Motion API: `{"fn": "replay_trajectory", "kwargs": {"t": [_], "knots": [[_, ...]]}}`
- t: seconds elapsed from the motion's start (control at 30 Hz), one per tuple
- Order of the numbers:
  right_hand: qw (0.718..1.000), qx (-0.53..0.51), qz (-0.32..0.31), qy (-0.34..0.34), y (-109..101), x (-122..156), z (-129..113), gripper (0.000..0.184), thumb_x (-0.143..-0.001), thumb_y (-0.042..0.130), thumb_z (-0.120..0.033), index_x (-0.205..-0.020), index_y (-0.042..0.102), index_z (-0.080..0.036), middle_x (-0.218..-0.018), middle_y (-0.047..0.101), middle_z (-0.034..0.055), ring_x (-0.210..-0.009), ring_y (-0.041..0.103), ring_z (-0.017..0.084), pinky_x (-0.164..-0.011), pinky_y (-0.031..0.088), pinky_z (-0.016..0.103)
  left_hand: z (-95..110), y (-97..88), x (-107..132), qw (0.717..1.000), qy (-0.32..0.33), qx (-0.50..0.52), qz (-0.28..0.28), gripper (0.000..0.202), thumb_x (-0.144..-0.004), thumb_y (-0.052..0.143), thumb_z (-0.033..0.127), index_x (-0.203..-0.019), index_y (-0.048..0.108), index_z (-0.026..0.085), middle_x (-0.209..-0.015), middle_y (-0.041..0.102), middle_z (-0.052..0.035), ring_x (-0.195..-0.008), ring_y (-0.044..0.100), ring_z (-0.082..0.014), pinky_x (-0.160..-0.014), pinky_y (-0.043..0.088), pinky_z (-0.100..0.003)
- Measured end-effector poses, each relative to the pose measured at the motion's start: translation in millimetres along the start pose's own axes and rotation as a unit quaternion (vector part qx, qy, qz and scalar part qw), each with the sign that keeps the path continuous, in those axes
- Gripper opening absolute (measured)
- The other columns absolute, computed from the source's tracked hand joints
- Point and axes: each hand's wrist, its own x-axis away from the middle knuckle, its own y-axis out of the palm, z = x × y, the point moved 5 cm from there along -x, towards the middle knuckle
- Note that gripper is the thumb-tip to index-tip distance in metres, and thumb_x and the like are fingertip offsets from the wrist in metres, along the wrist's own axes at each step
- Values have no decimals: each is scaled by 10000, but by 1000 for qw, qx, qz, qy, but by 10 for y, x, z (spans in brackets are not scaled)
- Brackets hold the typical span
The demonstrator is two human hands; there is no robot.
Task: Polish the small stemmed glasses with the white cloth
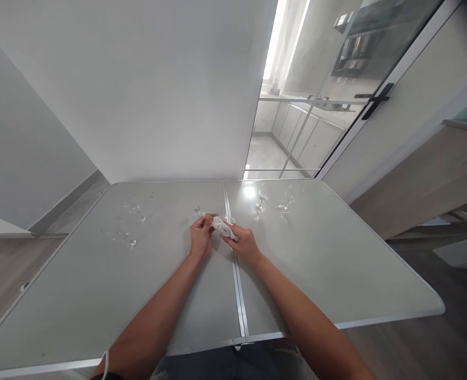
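Observation:
Over the middle of the table, my left hand (201, 235) is closed around the stem of a clear wine glass (230, 218), which lies tilted on its side with its foot pointing up and left. A white cloth (222, 227) is bunched against the bowl. My right hand (244, 240) pinches this cloth at the bowl, its thumb and fingers closed on it. How far the cloth reaches inside the glass is hard to make out.
Two wine glasses stand upright at the back right, one stemmed glass (260, 200) left of another (286, 200). Several clear glasses (132, 232) are on the left of the grey folding table (316, 264). A metal seam (239, 301) divides the tabletop; a white wall (170, 95) rises behind.

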Motion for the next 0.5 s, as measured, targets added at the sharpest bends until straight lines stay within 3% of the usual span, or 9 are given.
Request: {"fn": "replay_trajectory", "kwargs": {"t": [0.1, 0.23, 0.33, 0.5], "knots": [[978, -167, 46, 115, 4, -4, 105, 311, -804, 775, -435, -997, 760, -192, -755, 686, 7, -654, 602, 165, -632, 506, 277, 29, 46, 15, 999, 11, 31, -12, 352, -789, 780, 518, -849, 763, 171, -991, 732, -82, -841, 664, -165, -763, 538, -291], [866, -403, 52, 291, 87, 25, 296, 353, -781, 790, -486, -780, 656, -160, -566, 583, -16, -444, 477, 106, -436, 411, 227, 74, 201, 79, 995, 6, 42, -94, 426, -777, 811, 472, -1114, 741, 220, -1326, 660, -130, -1239, 603, -280, -959, 513, -375], [831, -460, 29, 312, 111, 18, 291, 335, -748, 841, -434, -836, 662, -164, -611, 615, -8, -464, 501, 100, -438, 426, 210, 78, 238, 92, 992, 5, 40, -121, 359, -794, 805, 434, -1062, 732, 207, -1386, 624, -146, -1288, 576, -302, -977, 508, -390], [824, -473, 11, 311, 181, 39, 195, 427, -756, 836, -467, -1042, 692, -184, -679, 629, -11, -500, 500, 93, -477, 437, 211, 32, 105, 11, 997, 5, 43, -65, 308, -821, 776, 444, -975, 709, 186, -1263, 688, -130, -1091, 679, -245, -876, 550, -356]]}}
